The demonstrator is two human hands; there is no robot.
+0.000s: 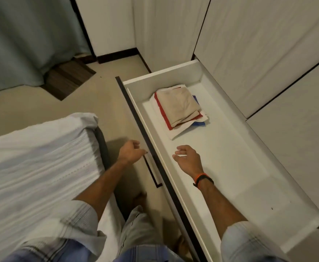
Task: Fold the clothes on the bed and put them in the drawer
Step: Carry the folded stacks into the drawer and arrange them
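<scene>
A long white drawer (230,167) with a dark front stands pulled out from the wardrobe. In its far half lies a stack of folded clothes (179,108): a beige piece on top, then red, white and blue ones beneath. My left hand (130,152) hovers by the drawer's dark handle (152,171), fingers loosely curled; whether it touches the handle is unclear. My right hand (188,157) hangs above the drawer's bare near half, fingers relaxed and holding nothing. The bed (32,157) with a white striped sheet lies at the left.
White wardrobe doors (249,44) rise behind the drawer. A narrow strip of beige floor (117,114) runs between bed and drawer, with my feet on it. A blue-grey curtain (22,44) and a dark striped mat (68,78) sit at the far left.
</scene>
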